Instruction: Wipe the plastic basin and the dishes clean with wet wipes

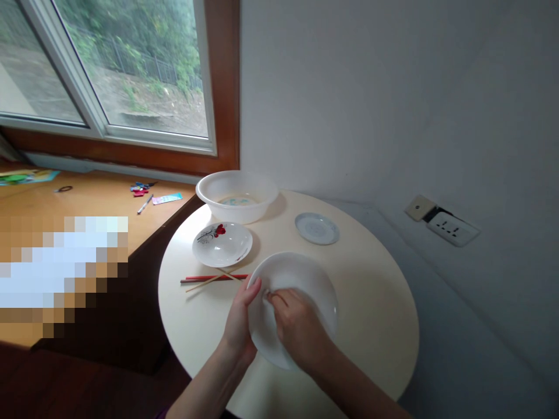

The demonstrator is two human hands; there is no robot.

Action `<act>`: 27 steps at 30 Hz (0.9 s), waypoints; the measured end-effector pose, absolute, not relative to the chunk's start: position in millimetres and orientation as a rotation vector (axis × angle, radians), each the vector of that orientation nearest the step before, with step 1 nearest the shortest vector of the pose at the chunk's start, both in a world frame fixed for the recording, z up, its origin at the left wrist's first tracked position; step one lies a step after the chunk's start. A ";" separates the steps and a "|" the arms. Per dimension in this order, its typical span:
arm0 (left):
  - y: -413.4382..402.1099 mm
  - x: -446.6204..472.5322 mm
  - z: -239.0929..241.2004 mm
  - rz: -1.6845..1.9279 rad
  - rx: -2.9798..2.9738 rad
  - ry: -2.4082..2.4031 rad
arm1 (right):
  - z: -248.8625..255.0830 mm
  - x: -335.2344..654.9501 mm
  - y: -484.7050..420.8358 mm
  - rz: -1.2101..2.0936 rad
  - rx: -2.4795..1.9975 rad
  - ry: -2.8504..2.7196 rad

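Note:
A plain white plate is held tilted above the near side of the round cream table. My left hand grips its left rim, thumb on the edge. My right hand lies inside the plate with fingers curled and pressed on something small and white, possibly a cloth; I cannot make it out. Red and wooden chopsticks lie on the table just left of the plate.
A white dish with a red flower, a large white basin and a small bluish saucer stand farther back. A wooden desk with pens and papers adjoins on the left under a window. A wall socket is at right.

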State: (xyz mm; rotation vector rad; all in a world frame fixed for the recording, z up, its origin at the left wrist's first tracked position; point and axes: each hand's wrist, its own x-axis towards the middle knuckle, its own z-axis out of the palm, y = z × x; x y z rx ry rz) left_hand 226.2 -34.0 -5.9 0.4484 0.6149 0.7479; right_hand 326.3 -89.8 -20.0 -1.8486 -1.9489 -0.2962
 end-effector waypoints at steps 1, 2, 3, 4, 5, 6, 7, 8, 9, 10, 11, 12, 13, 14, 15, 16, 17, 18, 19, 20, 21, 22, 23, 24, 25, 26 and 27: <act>-34.8 226.5 -6.0 0.740 0.460 0.614 | -20.2 327.1 -90.1 -0.288 -1.882 -1.917; -35.8 226.9 -5.9 0.734 0.473 0.614 | -20.2 328.3 -90.2 -0.280 -1.927 -1.870; -37.0 227.4 -5.8 0.738 0.487 0.613 | -20.5 329.3 -90.2 -0.268 -1.966 -1.819; -38.3 227.9 -5.7 0.747 0.501 0.607 | -21.0 329.7 -90.4 -0.248 -1.985 -1.775; -39.5 228.4 -5.7 0.760 0.518 0.596 | -21.7 329.6 -90.8 -0.215 -1.972 -1.758; -40.6 228.9 -5.8 0.772 0.536 0.583 | -22.6 329.1 -91.4 -0.180 -1.940 -1.760; -41.5 229.3 -5.9 0.780 0.553 0.573 | -23.5 328.6 -92.2 -0.155 -1.909 -1.770; -42.2 229.6 -6.0 0.780 0.567 0.565 | -24.0 328.4 -93.2 -0.141 -1.891 -1.775; -42.8 229.8 -6.0 0.772 0.574 0.561 | -24.1 328.5 -94.1 -0.149 -1.908 -1.757; -43.1 230.0 -5.8 0.764 0.580 0.563 | -23.9 329.0 -95.0 -0.166 -1.942 -1.723; -43.4 230.1 -5.6 0.763 0.588 0.569 | -23.5 329.5 -95.8 -0.184 -1.971 -1.694; -43.7 230.3 -5.2 0.768 0.596 0.572 | -23.1 329.9 -96.4 -0.200 -1.989 -1.670; -44.0 230.5 -4.8 0.775 0.605 0.571 | -22.8 330.3 -96.9 -0.199 -1.962 -1.692; -44.2 230.7 -4.4 0.784 0.614 0.567 | -22.7 330.5 -97.2 -0.187 -1.930 -1.726; -44.5 231.0 -4.0 0.788 0.623 0.563 | -22.7 330.9 -97.5 -0.175 -1.901 -1.761; -44.8 231.3 -3.8 0.786 0.629 0.560 | -23.0 331.4 -97.8 -0.165 -1.889 -1.786; -45.1 231.5 -3.6 0.779 0.630 0.559 | -23.4 332.1 -98.1 -0.162 -1.905 -1.785; -45.4 231.7 -3.6 0.770 0.628 0.562 | -24.0 332.7 -98.7 -0.165 -1.937 -1.767; -45.7 231.8 -3.6 0.760 0.626 0.566 | -24.8 333.1 -99.4 -0.168 -1.970 -1.745; -46.1 231.7 -3.7 0.754 0.624 0.569 | -25.7 333.2 -100.4 -0.167 -1.991 -1.735; -46.5 231.6 -3.8 0.750 0.623 0.570 | -26.3 333.0 -101.5 -0.158 -1.990 -1.750; -47.0 231.4 -3.8 0.750 0.622 0.569 | -26.3 332.9 -102.6 -0.144 -1.972 -1.790; -47.5 231.2 -3.7 0.754 0.625 0.567 | -25.4 333.2 -103.4 -0.133 -1.954 -1.834; -48.0 230.9 -3.3 0.756 0.628 0.564 | -23.5 334.0 -103.7 -0.130 -1.948 -1.864; -48.6 230.6 -2.7 0.760 0.630 0.562 | -20.5 335.4 -103.6 -0.130 -1.954 -1.876; -49.2 230.3 -1.8 0.762 0.630 0.562 | -16.7 337.1 -103.1 -0.148 -2.017 -1.814; -49.7 229.9 -0.7 0.765 0.631 0.562 | -12.8 338.8 -102.3 -0.165 -2.065 -1.737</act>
